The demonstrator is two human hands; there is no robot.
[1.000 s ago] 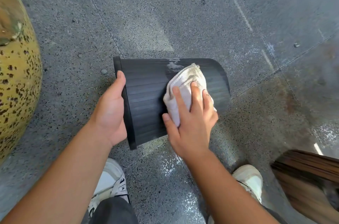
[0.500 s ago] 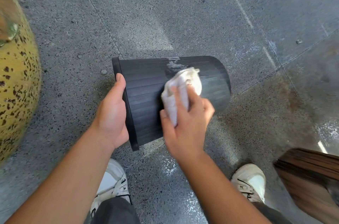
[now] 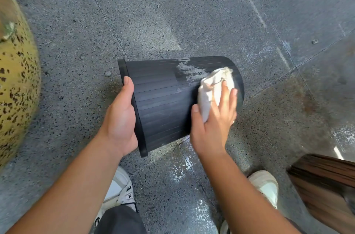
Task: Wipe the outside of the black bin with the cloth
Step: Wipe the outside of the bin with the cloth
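Sideways above the grey speckled stone floor (image 3: pixel 172 13), held at the rim by the left hand (image 3: pixel 120 118) to present the ribbed wall: the black round plastic bin (image 3: pixel 161 103). Pressing the crumpled white cloth (image 3: pixel 213 89), fingers spread: the right hand (image 3: pixel 213 126). Compared with a second ago, shifted toward the base, uncovering a pale smear (image 3: pixel 189 72).

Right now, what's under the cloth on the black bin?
The cloth lies on the black bin's ribbed side near its closed end, pressed by the right hand. A whitish smear shows beside it; whether it continues underneath is hidden.
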